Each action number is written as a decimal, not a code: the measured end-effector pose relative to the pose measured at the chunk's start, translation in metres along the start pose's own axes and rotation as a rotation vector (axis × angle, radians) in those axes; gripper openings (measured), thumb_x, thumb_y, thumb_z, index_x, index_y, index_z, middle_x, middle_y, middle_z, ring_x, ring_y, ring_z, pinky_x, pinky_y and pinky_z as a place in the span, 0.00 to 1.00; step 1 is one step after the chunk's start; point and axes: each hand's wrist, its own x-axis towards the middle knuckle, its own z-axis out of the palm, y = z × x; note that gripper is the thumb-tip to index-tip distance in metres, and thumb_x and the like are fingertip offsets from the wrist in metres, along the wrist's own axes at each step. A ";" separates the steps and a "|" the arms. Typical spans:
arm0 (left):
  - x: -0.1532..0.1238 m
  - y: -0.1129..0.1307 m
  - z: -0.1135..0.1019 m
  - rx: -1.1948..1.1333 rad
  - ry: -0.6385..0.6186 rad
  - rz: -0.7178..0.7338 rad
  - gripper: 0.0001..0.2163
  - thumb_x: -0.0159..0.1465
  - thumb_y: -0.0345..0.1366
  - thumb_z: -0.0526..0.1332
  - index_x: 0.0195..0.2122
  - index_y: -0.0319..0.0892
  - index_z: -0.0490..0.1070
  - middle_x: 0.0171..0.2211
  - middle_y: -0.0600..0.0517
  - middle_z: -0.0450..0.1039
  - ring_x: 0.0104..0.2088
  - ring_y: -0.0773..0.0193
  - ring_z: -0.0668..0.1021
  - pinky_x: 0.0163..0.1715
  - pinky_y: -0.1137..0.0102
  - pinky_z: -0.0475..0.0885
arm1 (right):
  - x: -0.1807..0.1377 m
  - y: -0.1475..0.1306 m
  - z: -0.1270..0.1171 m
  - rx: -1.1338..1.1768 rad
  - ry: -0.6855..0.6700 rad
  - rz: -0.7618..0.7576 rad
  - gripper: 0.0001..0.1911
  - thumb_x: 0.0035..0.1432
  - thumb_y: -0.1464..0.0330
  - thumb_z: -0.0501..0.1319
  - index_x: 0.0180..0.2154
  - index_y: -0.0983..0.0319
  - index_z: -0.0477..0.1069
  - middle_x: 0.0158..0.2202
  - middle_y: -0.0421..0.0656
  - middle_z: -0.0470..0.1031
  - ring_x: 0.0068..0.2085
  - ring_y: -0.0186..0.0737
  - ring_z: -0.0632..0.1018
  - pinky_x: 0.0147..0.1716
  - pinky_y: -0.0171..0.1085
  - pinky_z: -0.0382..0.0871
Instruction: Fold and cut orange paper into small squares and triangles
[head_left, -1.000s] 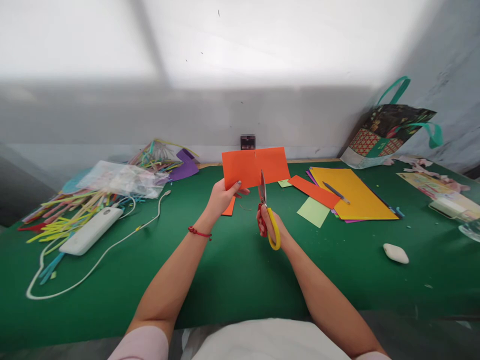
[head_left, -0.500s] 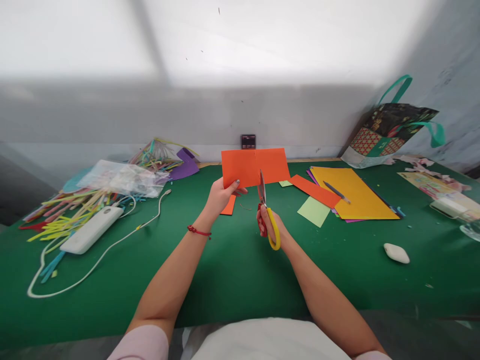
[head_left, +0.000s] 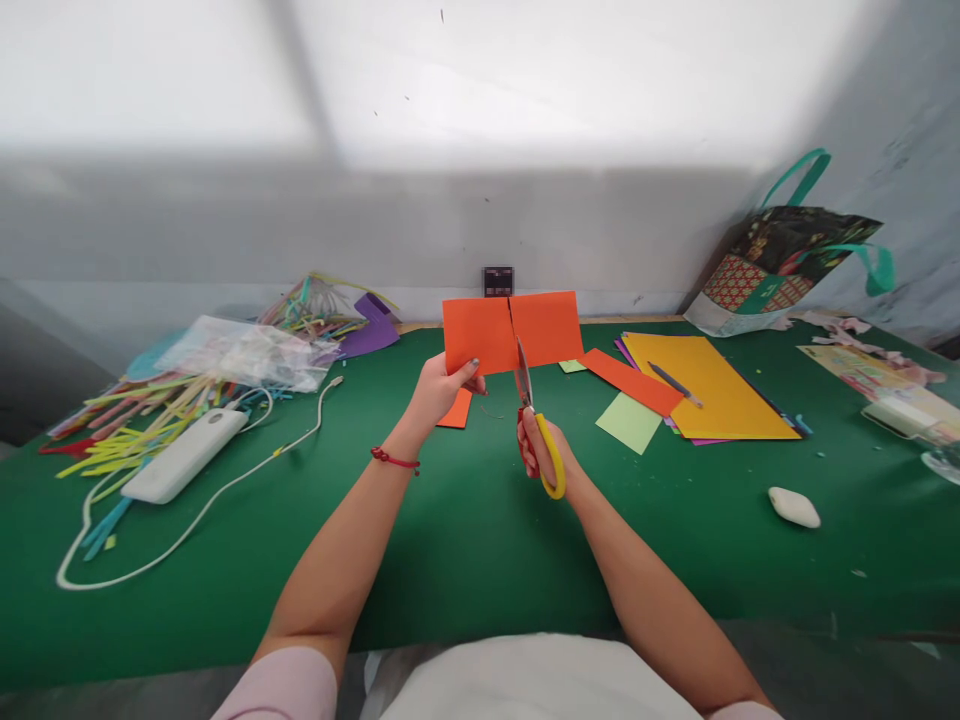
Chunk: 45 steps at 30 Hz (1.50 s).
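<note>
Between thumb and fingers, my left hand (head_left: 450, 383) grips the lower left part of an orange sheet of paper (head_left: 480, 335), held up above the table. My right hand (head_left: 544, 450) is closed around the yellow and red handles of a pair of scissors (head_left: 524, 382). Their blades point upward and overlap the sheet near its middle. A slit runs down from the sheet's top edge toward the blades, and the right portion tilts slightly away. Under my left hand lies a smaller orange paper piece (head_left: 456, 410).
On the green table (head_left: 480, 560), an orange strip (head_left: 630, 380), a pale green paper (head_left: 630, 422) and yellow sheets (head_left: 720, 400) with a pen (head_left: 673, 384) lie right. Paper strips (head_left: 127, 435) and a white power bank (head_left: 184, 457) are left. A bag (head_left: 780, 265) stands behind.
The slit at the sheet's top has opened wider, and its right portion has shifted slightly up and right. Both hands keep their holds, nearly in place.
</note>
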 end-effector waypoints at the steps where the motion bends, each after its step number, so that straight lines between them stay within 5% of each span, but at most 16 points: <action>1: 0.000 0.000 0.000 0.002 -0.001 0.002 0.09 0.54 0.40 0.61 0.23 0.41 0.67 0.18 0.51 0.71 0.21 0.63 0.75 0.26 0.67 0.72 | 0.000 -0.001 0.000 -0.002 -0.001 -0.002 0.28 0.48 0.40 0.50 0.22 0.58 0.57 0.11 0.32 0.53 0.11 0.29 0.58 0.10 0.32 0.58; 32: 0.002 -0.004 -0.010 0.025 0.020 -0.054 0.10 0.52 0.42 0.61 0.28 0.39 0.67 0.19 0.52 0.71 0.21 0.64 0.75 0.26 0.68 0.71 | 0.007 0.004 -0.002 -0.140 0.120 -0.044 0.27 0.46 0.43 0.56 0.19 0.59 0.56 0.13 0.32 0.54 0.10 0.29 0.60 0.09 0.32 0.55; 39: -0.009 -0.032 -0.026 -0.077 0.184 -0.097 0.15 0.50 0.44 0.63 0.31 0.37 0.68 0.19 0.51 0.72 0.23 0.62 0.76 0.25 0.67 0.72 | 0.017 0.005 -0.013 -0.351 0.252 -0.041 0.26 0.47 0.43 0.54 0.18 0.58 0.58 0.13 0.34 0.54 0.16 0.32 0.61 0.16 0.33 0.56; 45: -0.020 -0.054 -0.019 -0.082 0.079 -0.204 0.17 0.50 0.49 0.64 0.28 0.37 0.70 0.22 0.48 0.74 0.25 0.62 0.77 0.26 0.68 0.71 | 0.026 0.002 -0.041 -0.691 0.450 -0.005 0.16 0.49 0.54 0.59 0.23 0.60 0.64 0.25 0.40 0.66 0.26 0.36 0.67 0.23 0.33 0.58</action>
